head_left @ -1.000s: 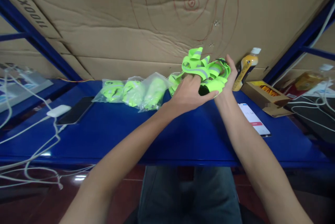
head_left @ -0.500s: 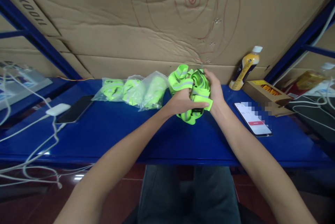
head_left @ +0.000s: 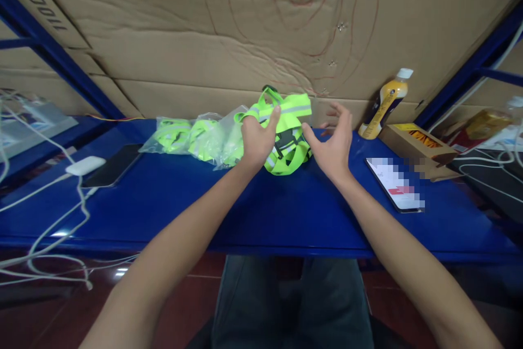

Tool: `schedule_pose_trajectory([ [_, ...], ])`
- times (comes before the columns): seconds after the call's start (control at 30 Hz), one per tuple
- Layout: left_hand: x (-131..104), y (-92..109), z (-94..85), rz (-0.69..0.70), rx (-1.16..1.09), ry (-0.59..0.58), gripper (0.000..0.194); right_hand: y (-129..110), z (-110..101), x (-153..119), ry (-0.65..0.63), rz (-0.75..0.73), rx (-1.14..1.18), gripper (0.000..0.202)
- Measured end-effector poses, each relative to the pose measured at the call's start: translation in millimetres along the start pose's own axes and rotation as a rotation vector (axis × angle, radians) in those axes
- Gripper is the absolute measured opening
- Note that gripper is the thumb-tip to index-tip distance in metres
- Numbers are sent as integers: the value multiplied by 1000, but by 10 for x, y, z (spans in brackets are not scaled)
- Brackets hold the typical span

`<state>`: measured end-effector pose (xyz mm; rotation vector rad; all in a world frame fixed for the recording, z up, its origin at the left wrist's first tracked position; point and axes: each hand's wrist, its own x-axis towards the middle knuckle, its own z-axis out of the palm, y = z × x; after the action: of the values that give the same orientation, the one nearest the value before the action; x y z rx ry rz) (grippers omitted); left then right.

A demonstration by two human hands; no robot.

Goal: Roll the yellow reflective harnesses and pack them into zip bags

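Observation:
A bundle of neon-green reflective straps [head_left: 288,134], with silvery stripes and a black buckle, is above the back of the blue shelf. My left hand [head_left: 259,139] grips it from the left, thumb pressed over the straps. On the other side, my right hand [head_left: 333,145] has its fingers spread, with the thumb close to the bundle's right edge; whether the thumb touches it I cannot tell. Clear plastic bags [head_left: 204,139] holding similar green straps lie in a row left of the bundle, and the nearest is partly hidden by my left hand.
The blue shelf [head_left: 171,207] is backed by cardboard [head_left: 163,60]. At right are a yellow-labelled bottle [head_left: 386,104], an open carton [head_left: 420,147] and a lit phone [head_left: 394,185]. At left, a dark phone [head_left: 114,165] lies near a white adapter [head_left: 85,166] and cables [head_left: 84,213].
The strap bundle has turned and shifted slightly left and up in my left hand. My right hand has let go of it and opened its fingers.

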<state>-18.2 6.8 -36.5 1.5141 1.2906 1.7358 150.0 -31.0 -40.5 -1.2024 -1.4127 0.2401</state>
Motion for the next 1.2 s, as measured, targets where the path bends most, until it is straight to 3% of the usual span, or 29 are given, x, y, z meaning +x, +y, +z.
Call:
schedule_pose_trajectory([
  [0.07,23,-33,22,-36,-69,11,45,-25,-10,-45,-17,-108,-49,42],
  [0.13,11,-21,49,-61,-155,-19,44,-45,6,-83,-184,-172,-66,30],
  [0.2,-43,43,80,-71,-278,-94,44,-52,40,-102,-285,-186,-130,32],
  [0.3,-154,180,118,-60,-468,-267,49,-30,88,-82,-245,-85,-203,36],
  [0.43,-173,239,100,-34,-547,-425,61,67,98,19,-221,87,-30,39],
  [0.5,-94,191,53,-111,-478,-362,55,102,50,124,-210,96,75,33],
  [0.6,70,105,-31,-374,-335,-120,28,-20,-139,397,-149,19,105,30],
  [0.67,149,82,-66,-523,-319,-31,20,-283,-332,645,-84,-78,-59,30],
  [0.73,174,93,-70,-564,-338,-36,26,-656,-530,913,-62,-186,-403,31],
  [0.83,134,130,-48,-369,-297,-18,50,-1195,-740,1314,-227,-220,-750,19],
  [0.87,112,143,-47,-234,-267,29,57,-1321,-776,1443,-401,-240,-859,17],
  [0.93,73,175,-67,88,-197,163,64,-1475,-799,1678,-580,-262,-1016,11],
  [1.0,40,230,-110,343,-128,292,60,-1532,-771,1855,-576,-402,-1046,22],
  [1.07,10,306,-156,481,-70,345,44,-1548,-712,1933,-649,-425,-1083,26],
  [1.13,-19,380,-181,557,-30,273,32,-1551,-646,1886,-758,-353,-1108,24],
  [1.2,-43,414,-176,613,-1,103,37,-1529,-595,1718,-773,-360,-1085,19],
])
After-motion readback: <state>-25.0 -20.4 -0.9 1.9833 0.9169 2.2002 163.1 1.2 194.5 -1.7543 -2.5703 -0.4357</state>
